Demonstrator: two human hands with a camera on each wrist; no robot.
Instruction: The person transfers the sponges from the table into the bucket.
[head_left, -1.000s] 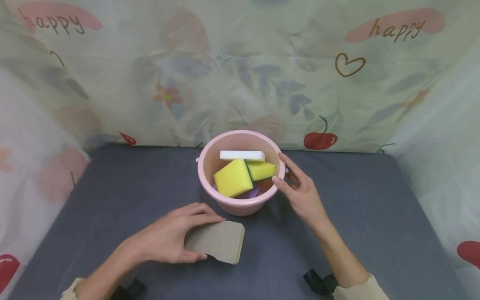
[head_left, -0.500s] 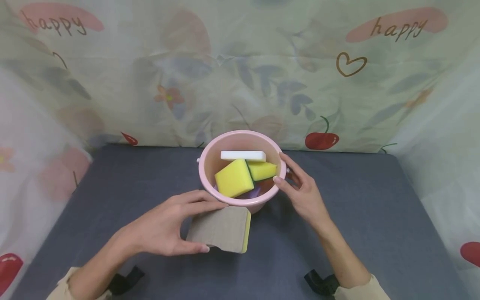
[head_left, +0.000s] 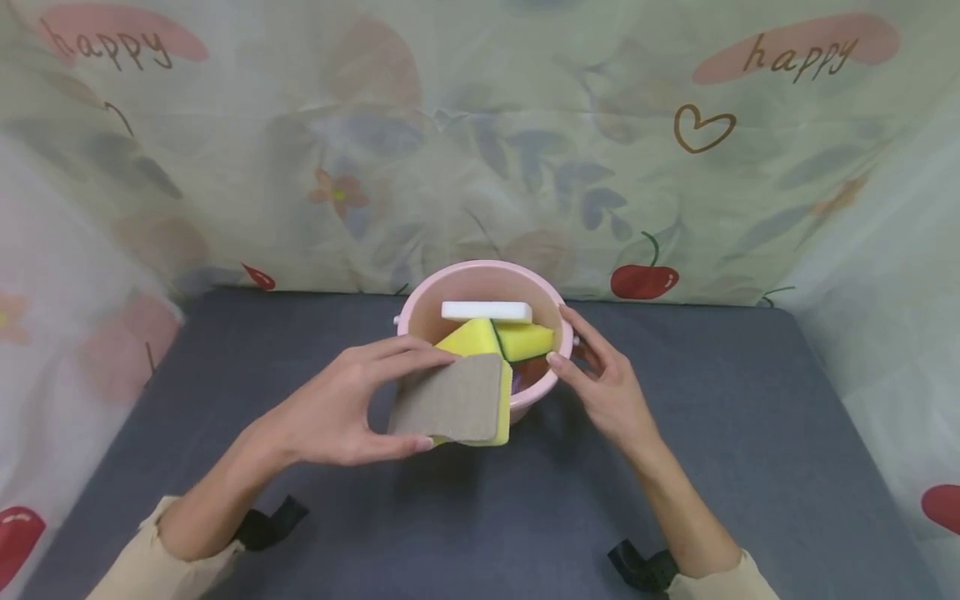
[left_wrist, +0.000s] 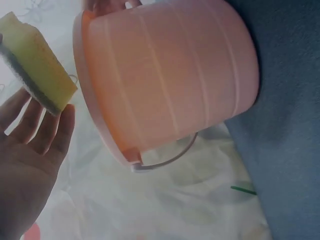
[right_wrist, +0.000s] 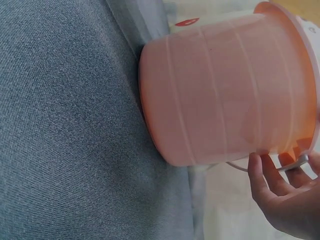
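My left hand (head_left: 337,408) grips a yellow sponge (head_left: 457,400) with a grey scouring face by its opposite edges, thumb below and fingers above. In the head view this sponge overlaps the near rim of the pink bucket (head_left: 480,264); the left wrist view has it just outside the mouth, level with the rim. My right hand (head_left: 607,392) holds the bucket's right rim between thumb and fingers. Inside lie a yellow sponge (head_left: 471,337) with a dark edge, a second yellow sponge (head_left: 527,341) and a white block (head_left: 486,312). Something purple low inside is mostly hidden.
The bucket stands upright on a dark grey cloth-covered table (head_left: 720,417). Its thin handle (left_wrist: 172,162) hangs down the side. A printed curtain (head_left: 480,167) rises right behind the bucket, and pale curtains flank both sides. A black strap (head_left: 270,525) shows at each wrist.
My left hand has lifted the held sponge up and forward from in front of the bucket to its near rim, covering part of the sponge inside. The right hand and bucket have stayed put.
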